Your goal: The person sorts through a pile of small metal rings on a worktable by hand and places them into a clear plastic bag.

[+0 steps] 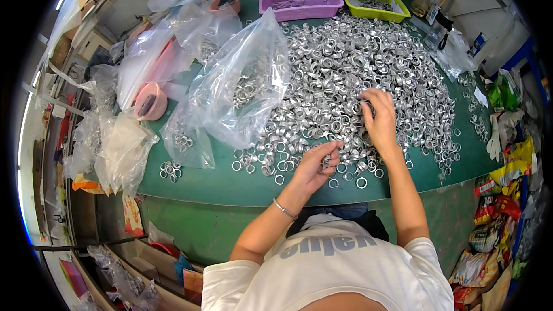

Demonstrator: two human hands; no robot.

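A broad heap of silver metal rings (357,57) covers the middle and right of the green table (242,187). At the heap's near edge, my left hand (314,168) is closed, palm turned up, with a few metal rings (326,162) partly showing between its curled fingers. My right hand (380,121) reaches over the heap farther back. Its fingers are bent and a gap shows between them and the thumb; the fingertips are right above the rings. Loose rings lie around both hands on the tabletop.
Left of the heap stands a clear plastic bag (224,98) with rings inside. A pink cup (151,102) and a small ring cluster (170,170) are farther left. Purple (300,1) and yellow-green basins (374,4) holding metal pieces line the back. Coloured packages (489,213) are piled at right.
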